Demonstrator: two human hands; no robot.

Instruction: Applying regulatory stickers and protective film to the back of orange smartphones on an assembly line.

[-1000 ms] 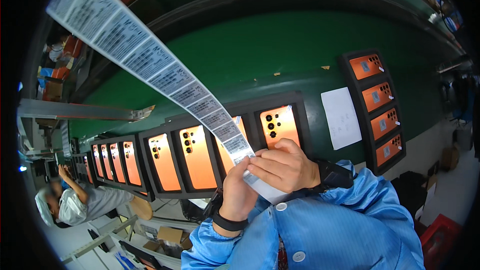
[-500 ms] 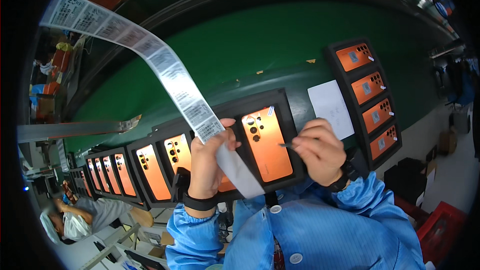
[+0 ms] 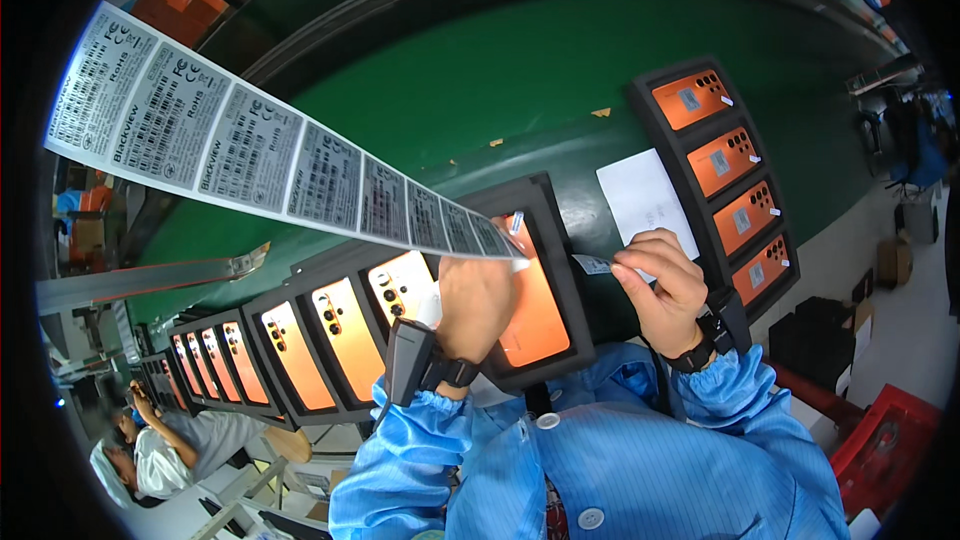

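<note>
From the head camera, I have my left hand [image 3: 478, 295] pinched on the near end of a long white paper strip of printed grey labels [image 3: 250, 155], which arches up and away to the left, well above the green conveyor belt [image 3: 520, 80]. My right hand [image 3: 662, 285] holds one small peeled label [image 3: 592, 264] between thumb and forefinger, just to the right of the black foam tray [image 3: 560, 270] that carries a glossy orange phone back cover [image 3: 530, 310] beneath my left hand. The peeled label looks featherlight, limp and sticky on one face, so I judge it best kept by one corner only, adhesive side clear of the fingertips. The strip seems thin and floppy yet springy enough to hold its curve; gripping it at the edge near the last label should keep it steady. The orange cover looks slick and easily smudged. More trays of orange covers [image 3: 330, 340] run off to my left, another black tray [image 3: 720, 180] lies to the right beside a white paper sheet [image 3: 640, 195].
</note>
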